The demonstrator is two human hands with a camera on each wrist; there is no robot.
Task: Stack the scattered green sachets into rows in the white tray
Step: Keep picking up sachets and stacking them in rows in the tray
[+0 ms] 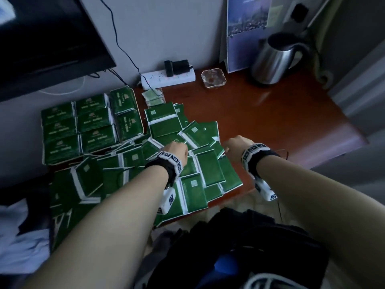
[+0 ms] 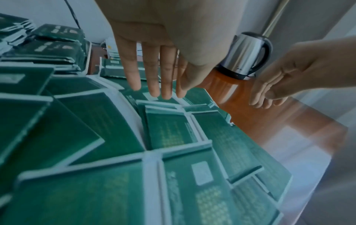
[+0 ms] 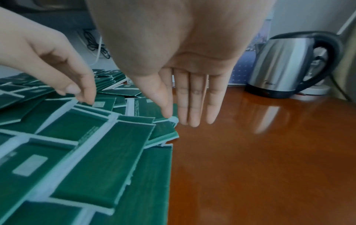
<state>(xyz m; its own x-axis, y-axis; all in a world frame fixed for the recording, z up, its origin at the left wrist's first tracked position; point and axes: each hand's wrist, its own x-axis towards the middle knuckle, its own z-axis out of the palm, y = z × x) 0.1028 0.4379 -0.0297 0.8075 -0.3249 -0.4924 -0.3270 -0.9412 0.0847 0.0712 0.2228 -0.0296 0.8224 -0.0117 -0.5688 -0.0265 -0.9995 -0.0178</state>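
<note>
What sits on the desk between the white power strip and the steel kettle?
A clear glass ashtray sits between the power strip and the kettle, with bare wooden desktop around it. The head view shows it.

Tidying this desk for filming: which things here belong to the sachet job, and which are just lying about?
Job:
loose green sachets
white tray of stacked rows
left hand, right hand, both open

Lying about:
kettle
power strip
glass ashtray
monitor
</note>
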